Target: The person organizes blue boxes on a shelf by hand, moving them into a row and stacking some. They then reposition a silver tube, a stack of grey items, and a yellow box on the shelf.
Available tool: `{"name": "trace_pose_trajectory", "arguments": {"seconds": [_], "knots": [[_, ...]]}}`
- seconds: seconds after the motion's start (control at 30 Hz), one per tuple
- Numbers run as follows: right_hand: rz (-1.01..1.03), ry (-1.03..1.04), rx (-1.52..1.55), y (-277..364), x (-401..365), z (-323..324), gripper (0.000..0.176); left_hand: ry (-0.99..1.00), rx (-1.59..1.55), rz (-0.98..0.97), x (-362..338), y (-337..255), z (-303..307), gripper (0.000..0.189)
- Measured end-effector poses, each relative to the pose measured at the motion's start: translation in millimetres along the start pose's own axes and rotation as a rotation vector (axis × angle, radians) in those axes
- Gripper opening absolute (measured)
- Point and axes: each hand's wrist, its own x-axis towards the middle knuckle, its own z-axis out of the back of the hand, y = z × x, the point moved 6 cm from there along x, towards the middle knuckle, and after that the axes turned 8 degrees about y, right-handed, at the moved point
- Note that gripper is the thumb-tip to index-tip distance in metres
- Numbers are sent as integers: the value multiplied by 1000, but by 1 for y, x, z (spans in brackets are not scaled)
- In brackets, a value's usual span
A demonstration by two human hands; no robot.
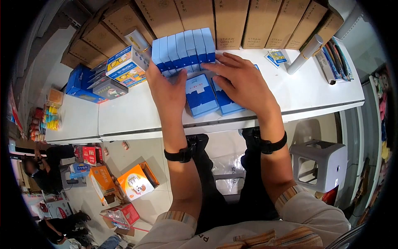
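Several slim light-and-dark blue boxes stand upright in a tight row on the white shelf. My left hand grips the row's left end, its thumb in front and its other fingers mostly hidden by the boxes. At the right end, my right hand has its fingers spread, with fingertips touching the front of the boxes. Between my hands, a blue box lies flat near the shelf's front edge. Beside it is another flat blue box, partly covered by my right hand.
Brown cartons line the back. A white-and-silver cylinder, small cards and a yellow-blue box stand or lie around the row. Below are a grey stool and an orange box. Other people are at lower left.
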Motion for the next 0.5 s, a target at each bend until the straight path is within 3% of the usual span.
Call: {"name": "trace_pose_trajectory", "arguments": {"seconds": [0.5], "knots": [[15,-60,0,3,0,4,31,32,-9,10,1,-1,1,74]]}}
